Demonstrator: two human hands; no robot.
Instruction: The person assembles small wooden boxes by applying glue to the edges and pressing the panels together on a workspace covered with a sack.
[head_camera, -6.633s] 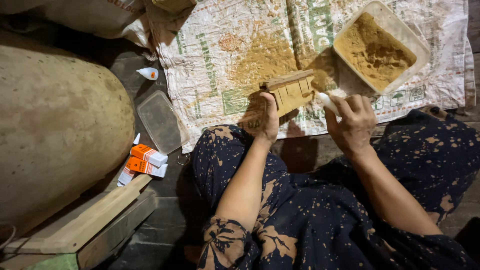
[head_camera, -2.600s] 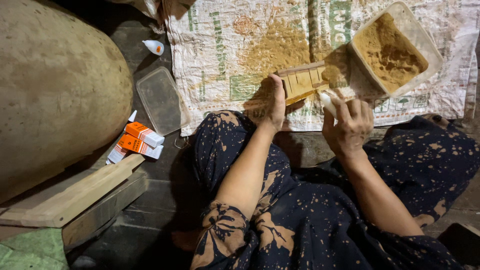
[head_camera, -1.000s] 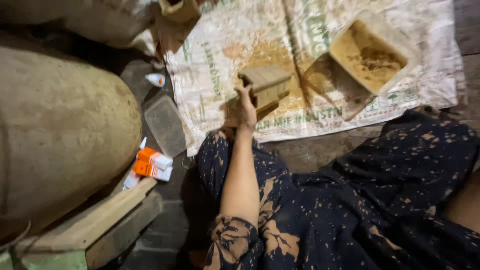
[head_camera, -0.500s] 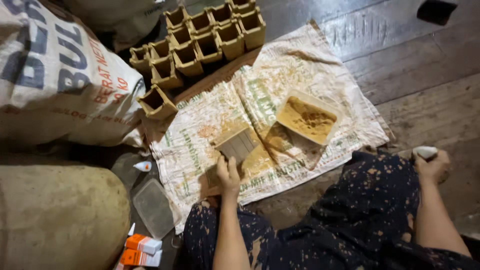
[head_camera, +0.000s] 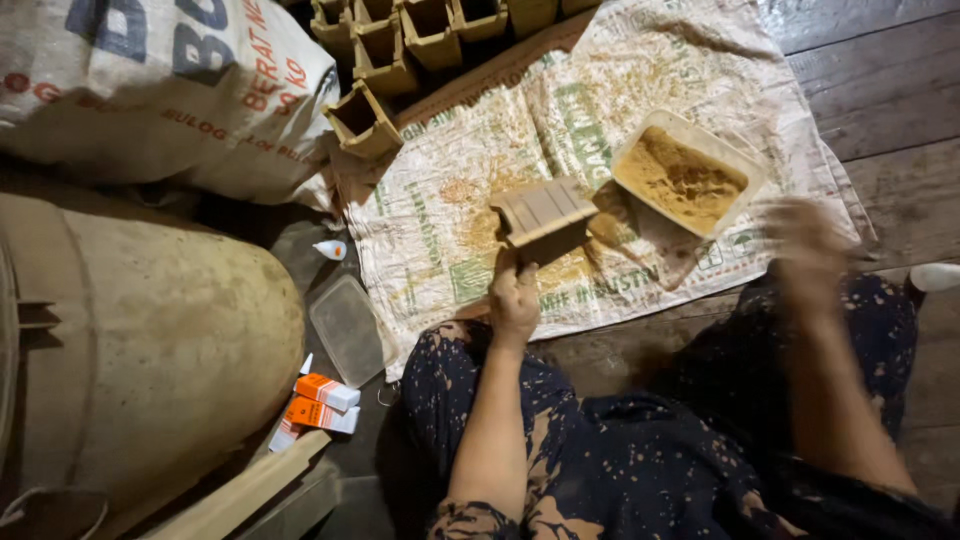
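Home craft workspace — plank floor (head_camera: 880, 80), grain sack (head_camera: 150, 90), small wooden boxes (head_camera: 420, 40)

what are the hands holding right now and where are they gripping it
The left hand holds the small wooden box by its near bottom edge. The blurred right hand appears empty.

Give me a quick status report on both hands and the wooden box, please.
Left hand steadies the small wooden box on the woven mat. Right hand blurred, apparently empty. Sawdust tub beside box.

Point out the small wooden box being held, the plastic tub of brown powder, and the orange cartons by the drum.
small wooden box (head_camera: 540, 212), head view, on its slatted top face.
plastic tub (head_camera: 757, 172), head view, on its right rim.
orange cartons (head_camera: 323, 402), head view, between the two cartons' orange faces.
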